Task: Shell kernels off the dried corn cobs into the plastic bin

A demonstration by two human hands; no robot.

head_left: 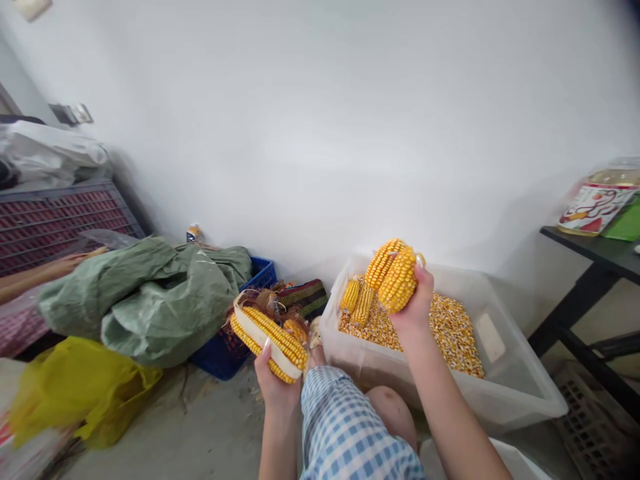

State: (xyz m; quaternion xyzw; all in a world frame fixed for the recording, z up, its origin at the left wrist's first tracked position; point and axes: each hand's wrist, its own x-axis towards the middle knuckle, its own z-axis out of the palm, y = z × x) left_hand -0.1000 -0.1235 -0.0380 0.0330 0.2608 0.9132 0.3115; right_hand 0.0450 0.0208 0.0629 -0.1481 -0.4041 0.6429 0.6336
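My left hand (277,380) is closed around corn (273,337) with a pale strip, perhaps husk, running along it; whether it is one ear or two I cannot tell. Raised above the bin's near side, my right hand (417,303) grips two ears of yellow corn (397,283) side by side. Below them a translucent plastic bin (510,387) holds loose corn kernels (453,327). Two more corn ears (361,305) lie on the kernels at the bin's left end.
Left of the bin is a blue crate (220,360), partly covered by a green sack (165,307). A yellow bag (83,387) lies on the floor at left. On the right, a dark shelf (595,253) carries a labelled bottle (597,207). A white wall (300,120) stands behind.
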